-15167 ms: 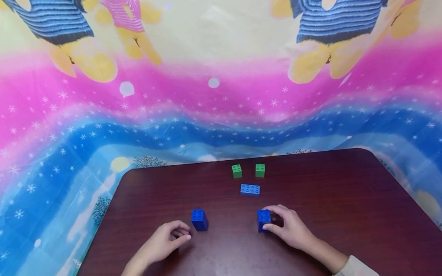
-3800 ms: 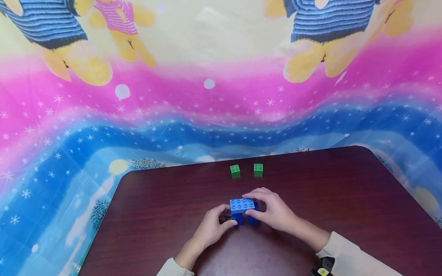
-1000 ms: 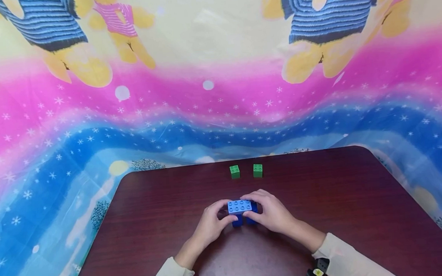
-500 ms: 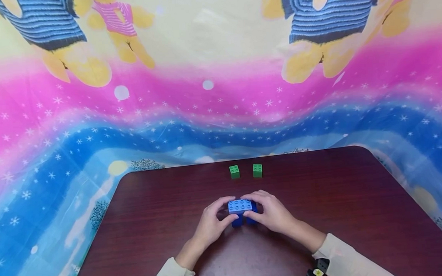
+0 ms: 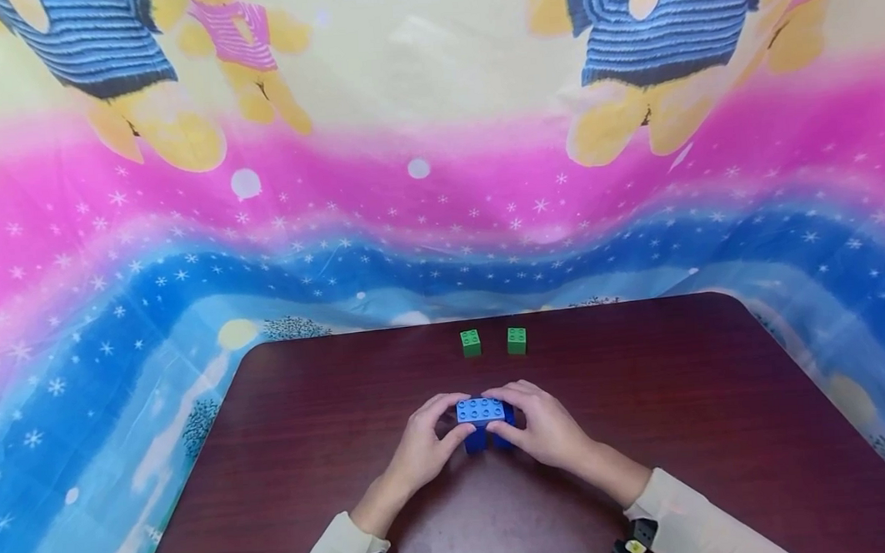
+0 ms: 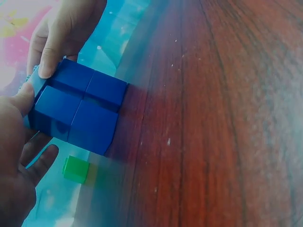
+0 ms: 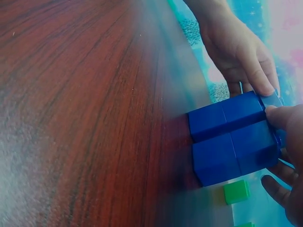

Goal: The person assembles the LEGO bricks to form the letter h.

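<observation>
A light blue eight-stud toy brick (image 5: 480, 411) lies across the tops of two dark blue brick stacks. The left stack (image 5: 475, 440) and the right stack (image 5: 503, 438) stand close side by side on the table, a narrow gap between them. My left hand (image 5: 418, 449) pinches the light blue brick's left end, thumb in front and fingers behind. At the other end my right hand (image 5: 546, 421) grips it likewise. Both wrist views show each dark blue stack (image 6: 97, 120) as two bricks high. Fingers partly cover the light blue brick (image 7: 271, 100) there.
Two green four-stud bricks, one left (image 5: 471, 343) and one right (image 5: 517, 341), stand apart near the far edge of the dark wooden table (image 5: 307, 417). A printed cloth (image 5: 424, 219) hangs behind the table.
The dark blue stacks, earlier apart, now stand together under the light blue brick, which lay farther back. My left hand has shifted from the left stack up to that brick. Last second: almost still.
</observation>
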`<state>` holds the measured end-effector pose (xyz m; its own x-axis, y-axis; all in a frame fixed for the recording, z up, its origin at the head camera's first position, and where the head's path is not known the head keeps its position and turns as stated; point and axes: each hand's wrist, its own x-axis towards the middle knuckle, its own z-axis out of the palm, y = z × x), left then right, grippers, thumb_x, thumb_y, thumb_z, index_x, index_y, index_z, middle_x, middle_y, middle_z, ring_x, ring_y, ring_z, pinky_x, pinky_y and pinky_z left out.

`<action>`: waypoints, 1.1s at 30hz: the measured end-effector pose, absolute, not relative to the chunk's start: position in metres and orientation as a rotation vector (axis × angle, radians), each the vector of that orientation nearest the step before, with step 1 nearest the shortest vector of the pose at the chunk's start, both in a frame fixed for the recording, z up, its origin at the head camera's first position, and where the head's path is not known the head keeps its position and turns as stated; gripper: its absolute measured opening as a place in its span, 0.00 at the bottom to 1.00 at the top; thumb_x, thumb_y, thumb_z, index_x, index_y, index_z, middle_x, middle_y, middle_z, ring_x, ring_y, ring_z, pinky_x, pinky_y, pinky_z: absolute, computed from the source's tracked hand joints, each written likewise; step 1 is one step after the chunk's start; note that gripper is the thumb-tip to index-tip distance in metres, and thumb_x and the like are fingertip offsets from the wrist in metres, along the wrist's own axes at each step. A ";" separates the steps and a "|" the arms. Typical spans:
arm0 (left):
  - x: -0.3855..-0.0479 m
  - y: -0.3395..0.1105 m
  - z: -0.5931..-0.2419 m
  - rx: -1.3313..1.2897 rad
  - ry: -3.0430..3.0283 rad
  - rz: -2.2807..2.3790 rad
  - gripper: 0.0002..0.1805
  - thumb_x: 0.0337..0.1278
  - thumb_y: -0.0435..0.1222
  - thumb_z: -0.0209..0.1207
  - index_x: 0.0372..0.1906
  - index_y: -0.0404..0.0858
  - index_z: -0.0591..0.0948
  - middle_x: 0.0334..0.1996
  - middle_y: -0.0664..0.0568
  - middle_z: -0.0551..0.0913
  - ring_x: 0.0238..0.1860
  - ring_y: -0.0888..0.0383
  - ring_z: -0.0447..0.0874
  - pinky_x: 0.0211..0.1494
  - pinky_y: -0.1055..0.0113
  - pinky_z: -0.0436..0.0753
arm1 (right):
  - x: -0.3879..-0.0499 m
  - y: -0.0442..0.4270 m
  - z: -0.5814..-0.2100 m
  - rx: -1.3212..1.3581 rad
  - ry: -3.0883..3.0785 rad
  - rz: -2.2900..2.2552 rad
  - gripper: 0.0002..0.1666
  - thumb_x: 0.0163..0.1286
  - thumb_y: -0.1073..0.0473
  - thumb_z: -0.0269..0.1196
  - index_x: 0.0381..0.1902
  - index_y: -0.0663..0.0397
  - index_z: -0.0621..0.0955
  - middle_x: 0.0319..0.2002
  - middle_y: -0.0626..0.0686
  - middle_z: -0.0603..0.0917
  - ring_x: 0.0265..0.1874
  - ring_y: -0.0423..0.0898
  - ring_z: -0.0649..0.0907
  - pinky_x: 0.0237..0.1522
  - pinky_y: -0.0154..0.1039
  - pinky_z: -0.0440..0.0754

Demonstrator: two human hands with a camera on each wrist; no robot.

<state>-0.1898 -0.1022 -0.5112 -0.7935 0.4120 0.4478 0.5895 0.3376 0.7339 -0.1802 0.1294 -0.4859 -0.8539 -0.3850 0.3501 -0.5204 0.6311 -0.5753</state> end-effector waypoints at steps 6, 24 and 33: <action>-0.190 -0.102 -0.508 -0.895 -2.454 -1.465 0.20 0.66 0.39 0.66 0.59 0.40 0.80 0.51 0.54 0.80 0.47 0.60 0.82 0.47 0.65 0.86 | -0.179 0.130 -0.484 0.753 -2.667 1.002 0.28 0.64 0.48 0.74 0.60 0.47 0.84 0.50 0.43 0.86 0.48 0.39 0.81 0.52 0.44 0.85; -0.190 -0.104 -0.509 -0.911 -2.460 -1.494 0.21 0.62 0.38 0.68 0.60 0.47 0.82 0.52 0.55 0.82 0.48 0.59 0.81 0.48 0.56 0.87 | -0.177 0.131 -0.486 0.751 -2.680 0.994 0.32 0.62 0.50 0.76 0.64 0.48 0.82 0.52 0.45 0.85 0.50 0.42 0.82 0.53 0.44 0.85; -0.190 -0.104 -0.509 -0.900 -2.463 -1.503 0.22 0.61 0.37 0.69 0.61 0.48 0.82 0.53 0.54 0.83 0.49 0.59 0.83 0.50 0.58 0.87 | -0.180 0.133 -0.485 0.795 -2.680 0.984 0.33 0.61 0.52 0.76 0.64 0.46 0.81 0.53 0.45 0.85 0.50 0.42 0.82 0.53 0.44 0.85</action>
